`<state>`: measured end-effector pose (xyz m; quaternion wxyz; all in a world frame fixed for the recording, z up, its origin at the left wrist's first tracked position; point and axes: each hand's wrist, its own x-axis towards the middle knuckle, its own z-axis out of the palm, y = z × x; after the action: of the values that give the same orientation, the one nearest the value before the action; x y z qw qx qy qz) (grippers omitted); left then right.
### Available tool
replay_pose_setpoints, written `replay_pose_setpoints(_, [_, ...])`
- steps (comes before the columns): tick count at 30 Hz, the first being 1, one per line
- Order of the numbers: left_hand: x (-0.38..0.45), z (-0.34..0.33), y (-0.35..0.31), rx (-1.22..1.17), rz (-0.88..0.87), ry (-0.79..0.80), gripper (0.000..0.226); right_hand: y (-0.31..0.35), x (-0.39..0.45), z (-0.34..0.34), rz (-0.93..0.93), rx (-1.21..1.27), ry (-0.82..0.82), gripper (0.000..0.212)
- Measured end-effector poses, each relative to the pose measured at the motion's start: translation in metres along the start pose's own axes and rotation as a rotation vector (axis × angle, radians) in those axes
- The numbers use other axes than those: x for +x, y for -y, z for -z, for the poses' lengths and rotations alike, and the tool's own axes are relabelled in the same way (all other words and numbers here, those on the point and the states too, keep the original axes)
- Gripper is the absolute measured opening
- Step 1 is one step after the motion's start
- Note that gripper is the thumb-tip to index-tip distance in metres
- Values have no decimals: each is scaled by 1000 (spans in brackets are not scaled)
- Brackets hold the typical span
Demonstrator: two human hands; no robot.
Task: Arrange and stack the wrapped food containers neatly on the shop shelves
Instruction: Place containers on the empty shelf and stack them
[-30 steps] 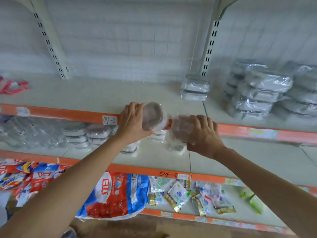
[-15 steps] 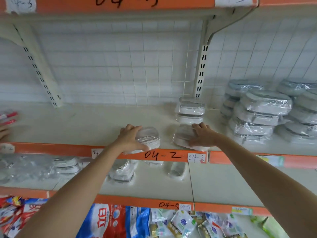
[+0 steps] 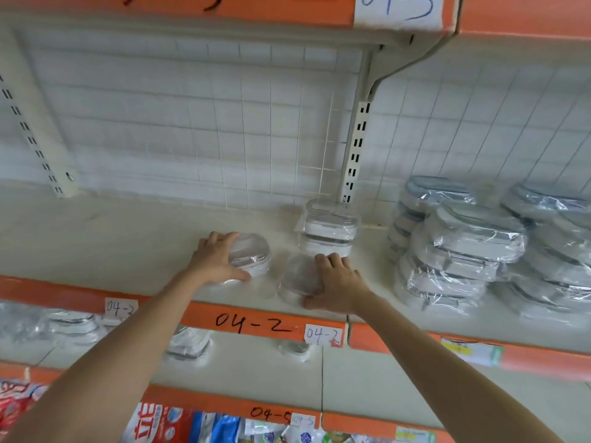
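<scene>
Two small wrapped food containers lie on the cream shelf [image 3: 128, 238] marked 04-2. My left hand [image 3: 217, 259] grips the left container [image 3: 251, 255] from its left side, thumb along its front. The right container [image 3: 295, 276] sits under the fingers of my right hand [image 3: 335, 282], whose thumb curls round its front edge. Behind them a short stack of the same small containers [image 3: 329, 227] stands by the shelf upright.
A big pile of larger wrapped containers [image 3: 463, 251] fills the shelf's right part. More wrapped containers [image 3: 188, 345] lie on the shelf below. Bagged goods [image 3: 160, 423] fill the lowest shelf. An orange shelf edge [image 3: 256, 8] hangs overhead.
Both hands have lifted the two containers from the lower shelf level up onto the 04-2 shelf and pushed them further back toward the small stack.
</scene>
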<state>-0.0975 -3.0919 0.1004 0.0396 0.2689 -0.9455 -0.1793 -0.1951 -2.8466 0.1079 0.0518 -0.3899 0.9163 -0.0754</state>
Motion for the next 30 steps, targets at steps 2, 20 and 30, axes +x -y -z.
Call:
replay_pose_setpoints(2, [4,1,-4,19,20,3,107,-1,6,14,10,90,17,89])
replay_pose_setpoints(20, [62,4,-8,79,24,46,101,-51,115,100,-79,36,1,93])
replay_pose_setpoints(30, [73,26,-11,-66,36,-25,93,-51,110,94,-140,-38,-85,90])
